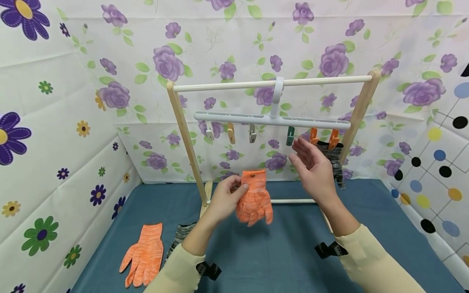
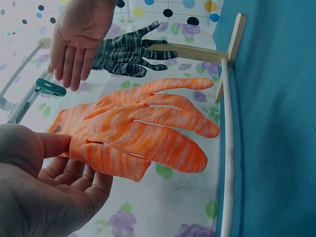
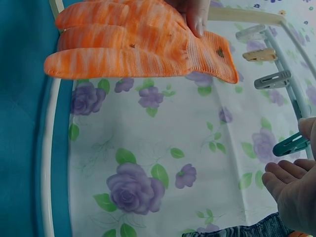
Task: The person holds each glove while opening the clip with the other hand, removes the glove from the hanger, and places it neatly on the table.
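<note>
My left hand [image 1: 231, 197] pinches an orange knitted glove [image 1: 255, 195] near its cuff between thumb and fingers, and the glove's fingers hang downward. Raised beside the hanger, my right hand [image 1: 311, 169] has its fingers extended and holds nothing. Its fingertips are close to a green clip [image 1: 290, 136], which also appears by the hand in the right wrist view [image 3: 291, 144]. The white clip hanger [image 1: 256, 119] hangs from the rack's top rod [image 1: 234, 85]. Two orange clips [image 1: 333, 139] at its right end hold a black-and-grey glove [image 1: 334, 158], partly hidden by my right hand.
White, yellow and grey clips [image 1: 252, 133] hang along the hanger's left half. Another orange glove [image 1: 144, 254] lies flat on the blue cloth [image 1: 256, 252] at left, beside a dark grey glove [image 1: 182, 234] partly covered by my left arm. Wooden posts [image 1: 187, 140] support the rack.
</note>
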Demonstrator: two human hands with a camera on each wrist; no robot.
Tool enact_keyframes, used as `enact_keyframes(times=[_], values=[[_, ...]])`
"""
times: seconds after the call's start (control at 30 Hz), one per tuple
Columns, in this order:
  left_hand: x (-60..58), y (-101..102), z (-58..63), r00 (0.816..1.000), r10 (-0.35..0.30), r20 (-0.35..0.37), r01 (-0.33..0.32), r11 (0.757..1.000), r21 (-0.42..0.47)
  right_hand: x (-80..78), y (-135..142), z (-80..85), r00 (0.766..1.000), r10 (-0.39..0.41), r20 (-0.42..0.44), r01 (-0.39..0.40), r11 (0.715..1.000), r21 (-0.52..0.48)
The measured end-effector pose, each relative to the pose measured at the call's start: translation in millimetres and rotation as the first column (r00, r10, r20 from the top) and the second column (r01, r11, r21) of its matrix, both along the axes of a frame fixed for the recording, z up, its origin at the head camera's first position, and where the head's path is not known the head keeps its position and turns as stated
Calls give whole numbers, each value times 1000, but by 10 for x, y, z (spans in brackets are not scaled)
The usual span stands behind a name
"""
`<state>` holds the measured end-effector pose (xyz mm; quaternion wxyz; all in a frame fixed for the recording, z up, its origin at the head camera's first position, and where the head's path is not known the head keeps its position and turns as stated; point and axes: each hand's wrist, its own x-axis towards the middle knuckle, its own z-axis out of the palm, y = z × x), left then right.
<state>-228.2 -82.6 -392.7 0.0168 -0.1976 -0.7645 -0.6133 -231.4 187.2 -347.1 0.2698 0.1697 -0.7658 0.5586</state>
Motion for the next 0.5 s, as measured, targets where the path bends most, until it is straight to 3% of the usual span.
enact_keyframes(times=[0.5], values=[[35,-196,-127,999,20,28,-20,1000,4,176,43,-164,997,-27,-73,35,993,117]])
